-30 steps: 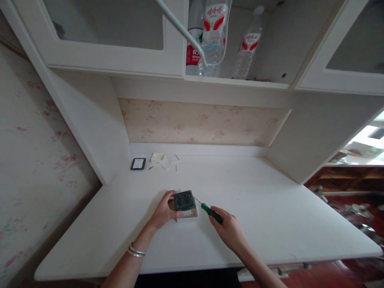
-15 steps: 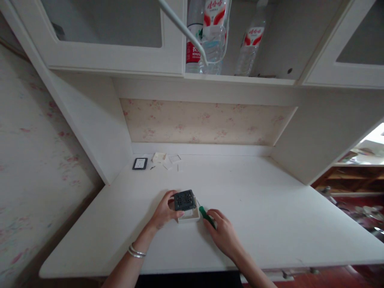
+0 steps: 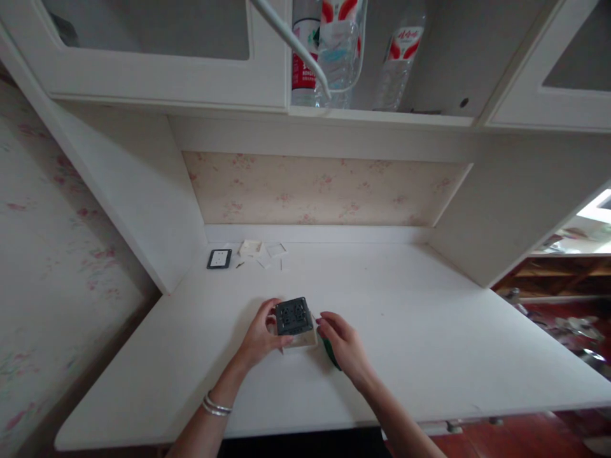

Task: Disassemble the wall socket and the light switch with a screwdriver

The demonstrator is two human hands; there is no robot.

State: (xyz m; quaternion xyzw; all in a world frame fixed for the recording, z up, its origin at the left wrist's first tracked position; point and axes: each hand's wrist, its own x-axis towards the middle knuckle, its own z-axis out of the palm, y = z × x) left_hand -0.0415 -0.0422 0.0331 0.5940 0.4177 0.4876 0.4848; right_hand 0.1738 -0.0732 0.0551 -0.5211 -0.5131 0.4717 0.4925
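Note:
My left hand point(image 3: 260, 336) is closed around the left edge of a black wall socket point(image 3: 293, 316), thumb in front and fingers behind. The socket is tilted above a white mounting box point(image 3: 304, 341), which shows below its front edge. To the right, my right hand point(image 3: 349, 351) is closed over a green-handled screwdriver point(image 3: 331, 356). The front of its handle is mostly covered by my fingers, and a bit of thin shaft seems to point at the socket's right edge. I cannot tell whether the tip touches it.
At the back left of the white desk point(image 3: 420, 343) lie a black-framed socket cover point(image 3: 219, 259), a cream box piece point(image 3: 251, 247) and several small thin parts. Overhead, plastic bottles point(image 3: 401, 60) stand on a shelf, with a pale cable point(image 3: 291, 41) hanging before them.
My right hand has slid forward along the screwdriver, so its fingers are now near the handle's front end and the socket. My left hand keeps its grip. The view has shifted slightly.

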